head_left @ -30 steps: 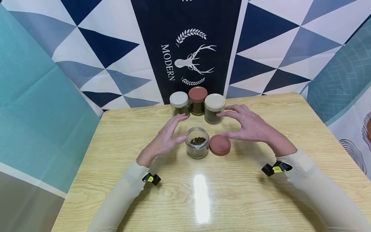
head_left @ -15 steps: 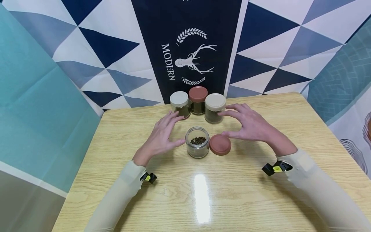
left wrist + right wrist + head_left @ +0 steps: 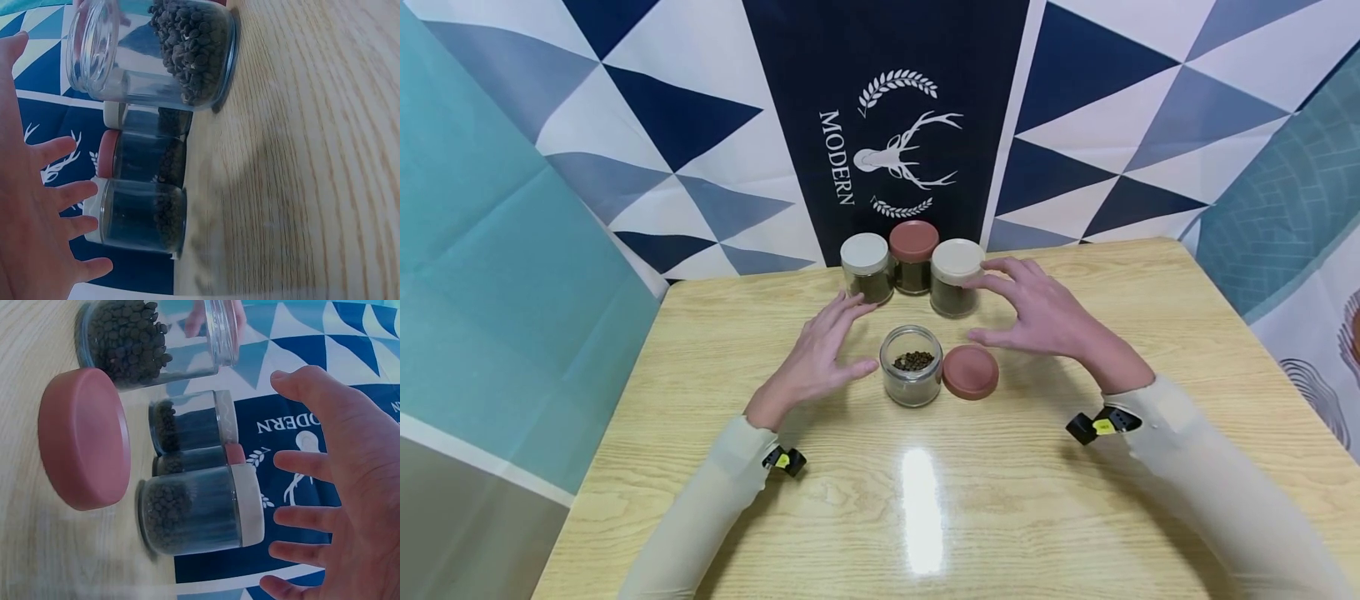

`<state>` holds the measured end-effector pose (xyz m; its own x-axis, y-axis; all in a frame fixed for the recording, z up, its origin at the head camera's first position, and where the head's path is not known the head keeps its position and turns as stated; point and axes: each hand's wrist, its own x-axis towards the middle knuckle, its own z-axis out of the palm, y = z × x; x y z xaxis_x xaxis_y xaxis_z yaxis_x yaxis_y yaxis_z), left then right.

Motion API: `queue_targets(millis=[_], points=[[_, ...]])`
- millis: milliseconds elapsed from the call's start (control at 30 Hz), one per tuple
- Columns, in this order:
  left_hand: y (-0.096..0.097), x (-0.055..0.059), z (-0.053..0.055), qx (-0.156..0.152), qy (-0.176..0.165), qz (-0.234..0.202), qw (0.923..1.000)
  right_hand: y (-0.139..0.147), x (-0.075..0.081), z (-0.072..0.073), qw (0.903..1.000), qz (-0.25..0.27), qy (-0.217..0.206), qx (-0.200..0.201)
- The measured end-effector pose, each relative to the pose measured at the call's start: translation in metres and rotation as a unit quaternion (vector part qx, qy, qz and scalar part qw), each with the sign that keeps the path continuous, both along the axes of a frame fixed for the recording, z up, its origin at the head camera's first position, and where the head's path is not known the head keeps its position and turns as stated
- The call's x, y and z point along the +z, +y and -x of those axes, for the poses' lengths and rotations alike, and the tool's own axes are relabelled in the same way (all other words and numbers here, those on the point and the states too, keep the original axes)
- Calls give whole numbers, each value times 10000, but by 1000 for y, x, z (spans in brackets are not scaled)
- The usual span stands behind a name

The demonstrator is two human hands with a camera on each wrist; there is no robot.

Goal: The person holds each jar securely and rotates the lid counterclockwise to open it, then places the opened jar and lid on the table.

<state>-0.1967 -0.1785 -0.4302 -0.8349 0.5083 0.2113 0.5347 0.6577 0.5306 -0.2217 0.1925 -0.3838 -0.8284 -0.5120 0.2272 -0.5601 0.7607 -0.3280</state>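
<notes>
An uncovered glass jar (image 3: 912, 389) stands upright on the table, with dark coffee-like beans (image 3: 187, 53) in its bottom. Its near neighbour on the right is a round red lid (image 3: 971, 372) lying flat. My left hand (image 3: 814, 360) hovers left of the jar, fingers spread and thumb pointing at the glass, holding nothing. Above and to the right of the lid, my right hand (image 3: 1039, 312) hangs with parted fingers and holds nothing. Its fingertips overlap the cream-lidded jar (image 3: 955, 298) in the head view, but the right wrist view shows them apart from it.
Behind the uncovered jar, a white-lidded jar (image 3: 867, 285), a red-lidded jar (image 3: 913, 271) and the cream-lidded one stand close together near the table's (image 3: 737, 533) back edge. A patterned cloth (image 3: 715, 133) hangs behind them.
The left hand has drawn back slightly to the left, away from the uncovered jar. My right hand has shifted a little up and left, its thumb now off the lid's edge. The jars stay put.
</notes>
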Motion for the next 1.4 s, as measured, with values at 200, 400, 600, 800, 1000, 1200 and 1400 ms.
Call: queue_targets(millis=[200,400,600,800,1000,1200,1400], points=[[2,-2,1,-20,-27,-9,10000,-6,3,7,9997,19,217,-143],[5,-2,2,-52,23,18,10000,-12,6,16,9990,-79,380,-220],[7,-2,3,-60,-6,32,10000,-20,6,24,9987,-164,416,-227],[7,-3,2,-40,30,54,10000,-29,10,33,9987,-162,396,-280],[6,-5,0,-35,73,21,10000,-34,15,41,9985,-189,406,-304],[8,-7,1,-66,2,-25,10000,-38,22,45,9983,-142,499,-272],[9,-8,2,-40,-20,3,10000,-43,29,54,9977,-159,604,-267]])
